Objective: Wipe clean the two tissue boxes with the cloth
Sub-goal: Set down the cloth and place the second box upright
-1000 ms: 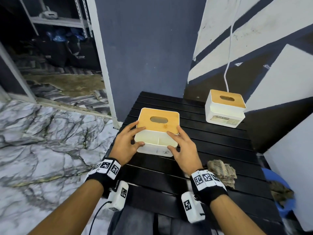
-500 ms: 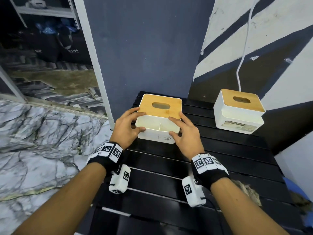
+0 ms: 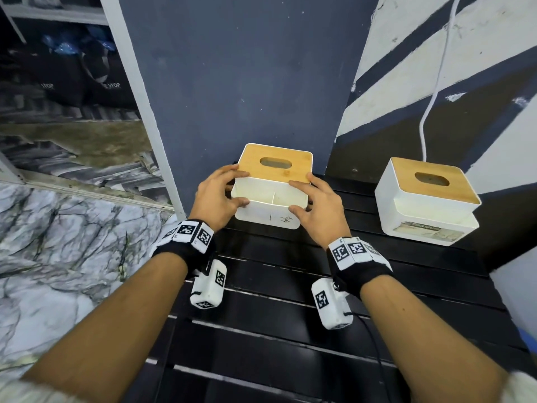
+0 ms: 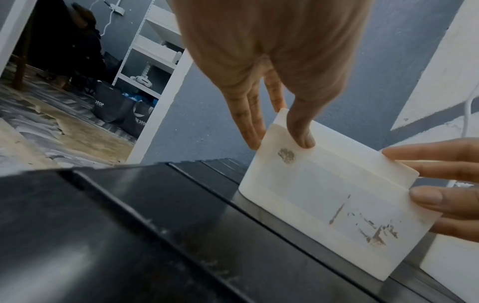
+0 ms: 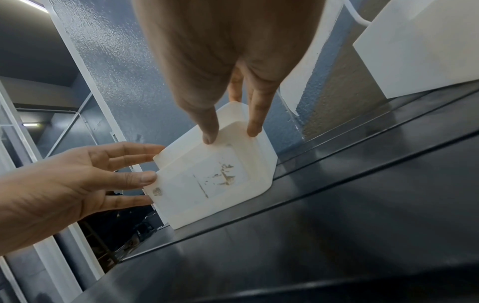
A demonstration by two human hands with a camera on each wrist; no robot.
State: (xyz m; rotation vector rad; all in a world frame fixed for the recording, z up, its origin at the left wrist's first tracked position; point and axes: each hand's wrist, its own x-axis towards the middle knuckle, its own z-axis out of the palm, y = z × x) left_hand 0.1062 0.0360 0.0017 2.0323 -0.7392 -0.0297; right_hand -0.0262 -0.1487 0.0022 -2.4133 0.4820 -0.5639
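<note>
Both hands grasp the near tissue box from either side: the left hand has its thumb on the front face and its fingers round the left end, and the right hand mirrors it, thumb on the front and fingertips reaching up to the bamboo lid. From the left wrist view the box's base seems to rest on the black slatted table, though a slight tilt toward the wall cannot be ruled out. Over the last second this box has been carried from nearer the table's middle to its back edge, close against the dark blue wall; the crumpled cloth that lay to the right of the hands then is out of view now. That suggests the box is being set aside rather than wiped, and since brown scuffs and a grey smudge mark its front, I judge the wiping is not finished, or these are stains that will not lift. The second tissue box stands well to the right of the held one, under a white cable, with a worn label that seems to read "TISSUE HOLDER". Left of the held box, black bags on the floor beyond the doorway show "STOP".
</note>
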